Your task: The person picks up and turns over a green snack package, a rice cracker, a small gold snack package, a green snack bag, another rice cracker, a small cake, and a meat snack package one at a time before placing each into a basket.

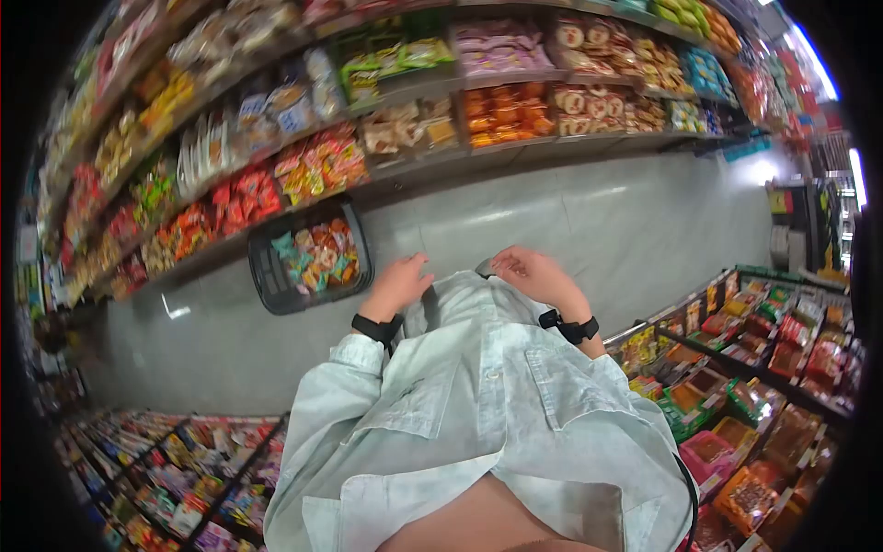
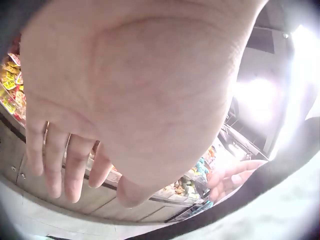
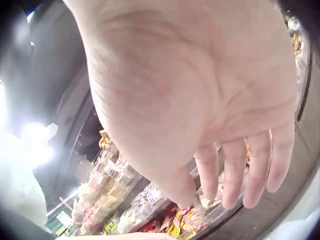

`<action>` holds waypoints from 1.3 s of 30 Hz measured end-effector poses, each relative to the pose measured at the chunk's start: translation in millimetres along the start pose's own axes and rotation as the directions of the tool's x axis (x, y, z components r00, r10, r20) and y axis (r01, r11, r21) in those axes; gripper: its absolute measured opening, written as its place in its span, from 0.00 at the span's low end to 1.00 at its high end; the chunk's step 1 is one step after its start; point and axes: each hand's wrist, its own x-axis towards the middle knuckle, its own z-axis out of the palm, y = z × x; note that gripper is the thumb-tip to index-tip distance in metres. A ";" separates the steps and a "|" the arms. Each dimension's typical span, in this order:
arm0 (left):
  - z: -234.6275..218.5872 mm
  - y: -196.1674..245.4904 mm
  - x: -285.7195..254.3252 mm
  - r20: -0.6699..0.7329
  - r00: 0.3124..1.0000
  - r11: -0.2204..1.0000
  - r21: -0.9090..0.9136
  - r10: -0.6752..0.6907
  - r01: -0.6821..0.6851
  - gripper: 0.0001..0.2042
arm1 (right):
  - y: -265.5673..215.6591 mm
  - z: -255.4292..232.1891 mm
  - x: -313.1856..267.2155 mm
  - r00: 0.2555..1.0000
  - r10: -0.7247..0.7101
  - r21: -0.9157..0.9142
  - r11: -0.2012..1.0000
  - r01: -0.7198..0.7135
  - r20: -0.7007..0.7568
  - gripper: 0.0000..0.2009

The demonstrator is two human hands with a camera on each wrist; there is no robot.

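Both hands are held in front of the body at waist height, over the light denim shirt (image 1: 487, 350), with nothing in their grasp. My left hand (image 1: 402, 283) has loosely bent fingers, and the left wrist view shows its bare palm. Across from it, my right hand (image 1: 533, 274) hangs relaxed, its palm bare in the right wrist view. A dark shopping basket (image 1: 267, 271) stands on the floor ahead of the left hand, beside the shelf. Inside lie several small wrapped snacks (image 1: 324, 253) in orange, red and teal packaging.
Tiered shelves of bagged snacks (image 1: 313, 166) curve along the far side of the aisle. Grey floor (image 1: 570, 212) runs between them and the body. Behind on the right is a display of packaged foods (image 1: 708, 396); another display of small packets (image 1: 193, 478) stands behind left.
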 end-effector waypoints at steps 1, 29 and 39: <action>1.2 11.1 11.3 0.011 1.000 1.000 0.004 0.008 -0.008 0.21 | 12.6 -9.5 -4.6 0.999 -0.014 0.013 1.000 0.015 -0.041 0.13; 5.9 249.2 383.9 0.338 0.903 0.961 -0.016 0.265 -0.276 0.20 | 154.5 -231.1 -20.0 0.848 0.372 0.281 0.919 -0.277 -0.379 0.15; -71.0 332.0 518.4 -0.053 0.955 0.926 -0.234 0.293 -0.297 0.16 | 149.6 -345.2 52.9 0.881 0.404 0.221 0.908 -0.355 -0.247 0.14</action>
